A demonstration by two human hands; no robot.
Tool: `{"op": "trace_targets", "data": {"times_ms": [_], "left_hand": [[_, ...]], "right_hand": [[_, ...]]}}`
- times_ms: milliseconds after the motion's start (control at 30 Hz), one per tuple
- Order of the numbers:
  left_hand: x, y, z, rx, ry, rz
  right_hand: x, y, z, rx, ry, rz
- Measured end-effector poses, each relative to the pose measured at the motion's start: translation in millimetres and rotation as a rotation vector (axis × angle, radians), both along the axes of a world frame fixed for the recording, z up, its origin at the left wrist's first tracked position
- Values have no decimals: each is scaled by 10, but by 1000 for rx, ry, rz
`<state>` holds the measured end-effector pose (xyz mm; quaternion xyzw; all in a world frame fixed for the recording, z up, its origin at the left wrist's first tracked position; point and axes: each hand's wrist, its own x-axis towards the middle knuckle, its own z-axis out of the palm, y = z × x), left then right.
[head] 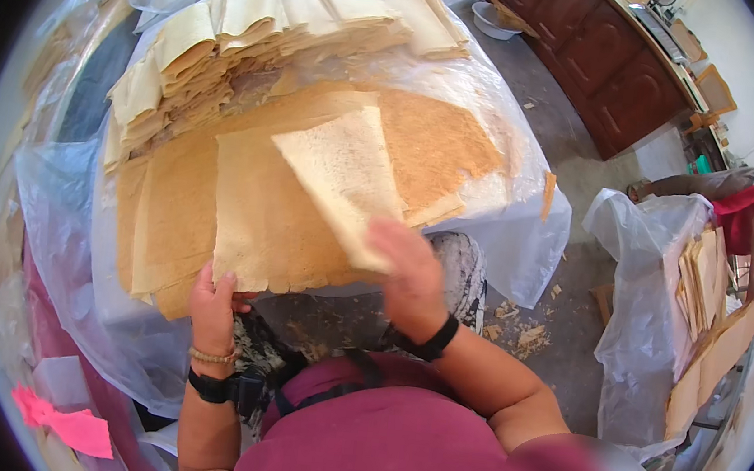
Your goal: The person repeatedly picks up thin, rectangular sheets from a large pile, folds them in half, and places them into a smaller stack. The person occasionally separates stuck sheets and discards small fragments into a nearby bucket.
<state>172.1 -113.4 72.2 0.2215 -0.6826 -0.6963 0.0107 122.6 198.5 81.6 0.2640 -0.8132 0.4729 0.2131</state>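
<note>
Before me lies a thin, tan, bark-like sheet (276,219) on top of other sheets of the same kind. My left hand (215,295) grips its near left corner, thumb on top and the other fingers partly beneath. A paler flap (349,171) lies slantwise over the right part of this sheet; whether it is the same sheet folded over or a separate piece is unclear. My right hand (410,276), blurred, is at the flap's near end. The blur hides whether its fingers pinch the flap or only touch it. Beneath spreads a rougher, orange-brown sheet (434,139).
Folded tan sheets (256,9) are piled along the table's far side. Clear plastic (516,208) covers the table and hangs over its edges. Scraps (530,339) litter the floor. At right, another person (748,203) bends near a plastic-draped surface with stacked sheets (703,280).
</note>
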Motion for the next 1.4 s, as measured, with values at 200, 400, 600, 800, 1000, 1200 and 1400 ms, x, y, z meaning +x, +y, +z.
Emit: {"op": "trace_targets", "data": {"times_ms": [200,400,600,800,1000,1200,1400], "left_hand": [[-108,143,86,-146,71,-16],[-389,431,96,-328,180,-266],[-378,202,293,-573,437,-580],[-540,-99,275,-1326,548,-395],[-728,-139,266,-1414,532,-537],[-893,-72,330,-1495,544,-558],[-1080,215,227,-1514,593,-451]], "right_hand": [[-38,539,-264,-1005,-765,-453],[71,998,-553,-1389,-863,-243],[-49,1283,-654,-1335,-919,-227],[-231,1587,-669,-1415,-699,-393],[-260,2226,-696,-1444,-575,-418],[-126,2460,-811,-1517,-606,-435],[-106,2561,-900,-1509,-572,-505]]}}
